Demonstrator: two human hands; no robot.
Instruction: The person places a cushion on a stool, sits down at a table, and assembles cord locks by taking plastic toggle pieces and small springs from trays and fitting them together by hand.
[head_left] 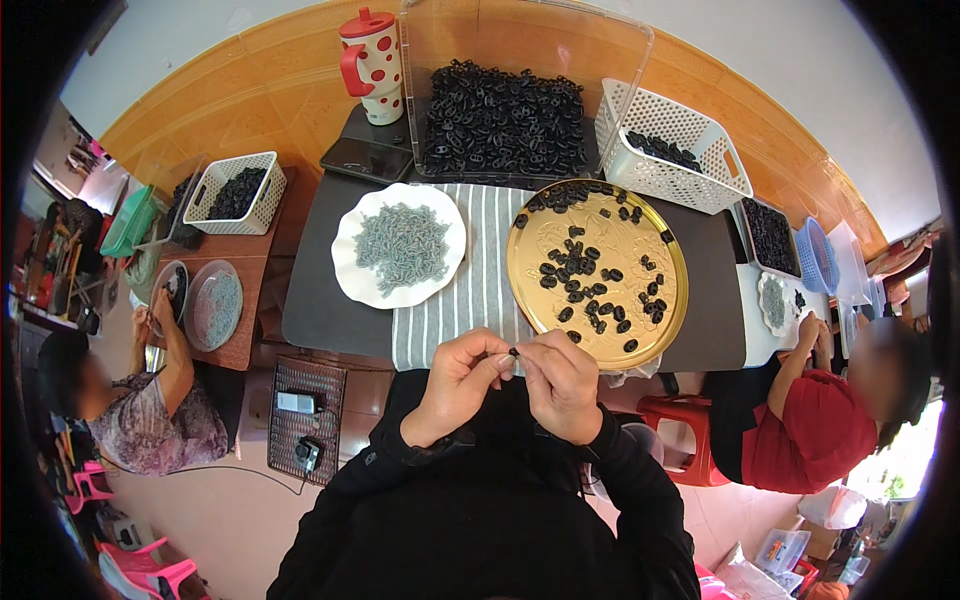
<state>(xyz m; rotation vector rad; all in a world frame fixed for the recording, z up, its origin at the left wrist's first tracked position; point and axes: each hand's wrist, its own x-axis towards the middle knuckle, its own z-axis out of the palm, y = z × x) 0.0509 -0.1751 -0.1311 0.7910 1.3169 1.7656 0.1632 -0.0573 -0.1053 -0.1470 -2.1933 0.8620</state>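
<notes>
Pinching a small black piece (pixel 514 352), left hand (pixel 455 388) and right hand (pixel 563 386) meet.

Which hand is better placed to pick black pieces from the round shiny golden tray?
Probably the right hand, nearer the golden tray; the left hand is farther. Both seem to pinch one small black piece.

This place is looking like a small workshop: two co-workers (pixel 165 425) (pixel 810 430) are sitting at side counters (pixel 240 270) (pixel 757 338), while a bin (pixel 416 100) and a basket (pixel 690 185) of black parts (pixel 510 125) are standing on the main counter (pixel 330 290).
</notes>
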